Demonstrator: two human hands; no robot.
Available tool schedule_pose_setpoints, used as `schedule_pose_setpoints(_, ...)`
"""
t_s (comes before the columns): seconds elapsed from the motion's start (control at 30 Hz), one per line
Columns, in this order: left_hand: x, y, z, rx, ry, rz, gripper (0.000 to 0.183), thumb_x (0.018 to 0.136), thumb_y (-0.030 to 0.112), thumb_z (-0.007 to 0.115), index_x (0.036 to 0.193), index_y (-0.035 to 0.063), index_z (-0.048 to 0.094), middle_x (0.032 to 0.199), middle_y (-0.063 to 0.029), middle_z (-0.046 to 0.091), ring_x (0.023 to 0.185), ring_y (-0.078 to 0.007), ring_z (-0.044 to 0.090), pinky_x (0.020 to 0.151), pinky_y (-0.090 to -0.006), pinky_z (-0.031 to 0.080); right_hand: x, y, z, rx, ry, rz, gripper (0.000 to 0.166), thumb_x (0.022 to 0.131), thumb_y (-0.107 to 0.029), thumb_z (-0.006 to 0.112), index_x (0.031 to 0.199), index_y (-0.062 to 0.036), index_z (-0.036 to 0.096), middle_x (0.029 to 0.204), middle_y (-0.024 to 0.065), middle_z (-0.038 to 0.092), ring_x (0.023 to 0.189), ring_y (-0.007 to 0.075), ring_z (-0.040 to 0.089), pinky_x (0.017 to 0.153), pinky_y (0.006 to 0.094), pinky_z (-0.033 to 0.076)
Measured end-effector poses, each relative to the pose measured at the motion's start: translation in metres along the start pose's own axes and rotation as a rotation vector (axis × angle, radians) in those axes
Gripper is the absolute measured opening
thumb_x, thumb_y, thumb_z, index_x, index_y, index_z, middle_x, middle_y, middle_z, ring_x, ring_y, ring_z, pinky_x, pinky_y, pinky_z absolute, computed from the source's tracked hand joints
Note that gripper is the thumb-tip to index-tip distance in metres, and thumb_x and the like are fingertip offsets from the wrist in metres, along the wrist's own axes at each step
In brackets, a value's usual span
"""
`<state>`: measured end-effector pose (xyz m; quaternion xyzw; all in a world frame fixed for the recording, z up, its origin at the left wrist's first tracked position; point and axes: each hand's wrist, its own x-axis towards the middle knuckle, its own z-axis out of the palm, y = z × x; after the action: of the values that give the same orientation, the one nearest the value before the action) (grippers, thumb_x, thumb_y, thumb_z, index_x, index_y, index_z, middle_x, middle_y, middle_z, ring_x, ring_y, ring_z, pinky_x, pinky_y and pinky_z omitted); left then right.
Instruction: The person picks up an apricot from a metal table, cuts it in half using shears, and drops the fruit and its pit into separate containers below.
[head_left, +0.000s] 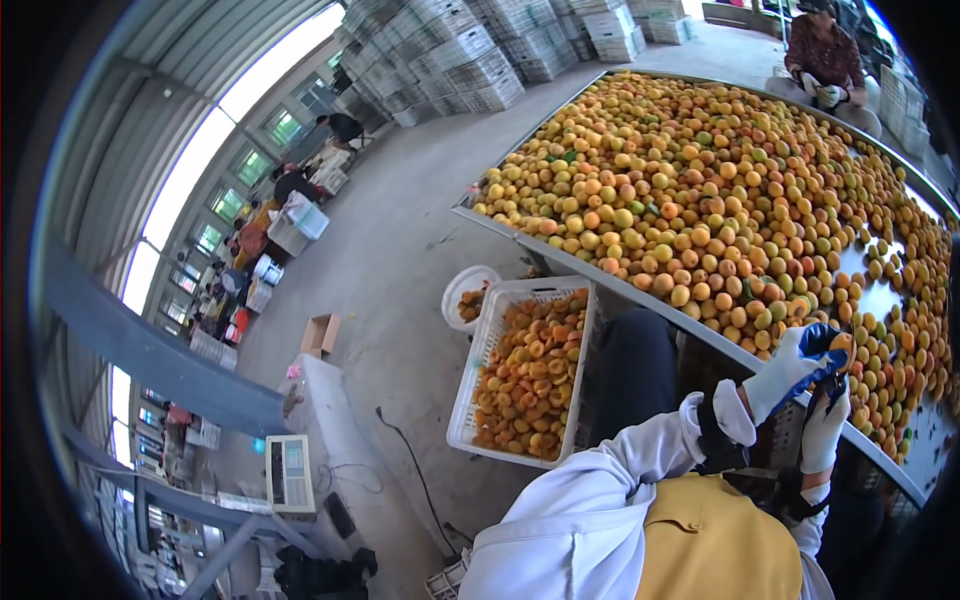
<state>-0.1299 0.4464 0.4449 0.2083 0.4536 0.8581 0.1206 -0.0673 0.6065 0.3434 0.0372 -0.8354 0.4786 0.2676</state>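
Note:
My left hand (793, 369), in a white glove with a blue coated palm, grips an apricot (843, 346) over the edge of a metal-rimmed sorting table (547, 251). The fruit looks cut, with orange flesh showing. Just below it, my right hand (825, 429) wears a similar glove and has its fingers raised close to the fruit. Something dark shows at its fingertips; whether that is a tool or the glove's coating cannot be made out. Whole apricots (675, 202) cover much of the table, and an opened one (798, 307) lies near my left hand.
Left of my knee (637, 367), a white plastic crate (466, 375) holds apricot halves (534, 367). Behind it stands a white bucket (452, 304). A black cable (411, 450) lies on the floor. A gloved person (825, 56) sits across the table; stacked crates (450, 56) stand beyond.

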Motion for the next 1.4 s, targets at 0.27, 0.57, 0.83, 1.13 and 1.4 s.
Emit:
schedule_pose_setpoints(0.27, 0.014, -0.008, -0.005, 0.356, 0.172, 0.015, 0.031, 0.077, 0.021, 0.083, 0.087, -0.0027, 0.067, 0.075, -0.0069, 0.068, 0.069, -0.0133, 0.064, 0.063, -0.0277, 0.053, -0.009, 0.038, 0.007, 0.017, -0.025, 0.203, 0.034, 0.105, -0.017, 0.046, 0.137, -0.0025, 0.046, 0.120, 0.0135, 0.059, 0.107, 0.0250, 0.059, 0.094, 0.0335, 0.047)
schedule_pose_setpoints(0.57, 0.000, -0.010, -0.014, 0.022, 0.142, -0.161, 0.030, 0.083, 0.030, 0.079, 0.086, 0.0015, 0.069, 0.074, 0.0014, 0.062, 0.066, -0.0051, 0.058, 0.059, -0.0208, 0.045, -0.023, 0.020, 0.004, -0.065, -0.182, -0.105, 0.035, 0.105, -0.024, 0.048, 0.135, -0.0049, 0.046, 0.117, 0.0090, 0.059, 0.107, 0.0193, 0.058, 0.086, 0.0316, 0.053)
schedule_pose_setpoints(0.83, 0.002, -0.032, -0.032, -0.081, 0.000, -0.072, 0.034, 0.087, 0.015, 0.075, 0.115, -0.0003, 0.064, 0.090, 0.0012, 0.067, 0.077, -0.0050, 0.061, 0.069, -0.0194, 0.051, -0.010, 0.021, -0.004, 0.059, -0.136, 0.351, 0.034, 0.107, -0.023, 0.044, 0.127, 0.0025, 0.053, 0.122, 0.0102, 0.059, 0.108, 0.0193, 0.056, 0.098, 0.0329, 0.043)
schedule_pose_setpoints(1.13, 0.014, -0.065, -0.024, 0.234, 0.170, -0.142, 0.040, 0.081, 0.024, 0.081, 0.107, -0.0003, 0.063, 0.088, -0.0053, 0.067, 0.079, -0.0123, 0.063, 0.073, -0.0277, 0.053, -0.012, 0.045, -0.003, -0.099, -0.047, 0.324, 0.039, 0.106, -0.027, 0.047, 0.127, 0.0045, 0.054, 0.121, 0.0183, 0.056, 0.111, 0.0281, 0.052, 0.101, 0.0365, 0.039)
schedule_pose_setpoints(1.4, 0.006, -0.072, -0.019, 0.552, 0.259, 0.188, 0.048, 0.083, 0.023, 0.078, 0.118, -0.0010, 0.057, 0.099, -0.0161, 0.068, 0.090, -0.0272, 0.067, 0.082, -0.0349, 0.053, -0.010, 0.068, 0.001, -0.118, -0.026, 0.300, 0.044, 0.105, -0.026, 0.049, 0.135, 0.0057, 0.048, 0.131, 0.0219, 0.052, 0.121, 0.0320, 0.049, 0.107, 0.0389, 0.036)
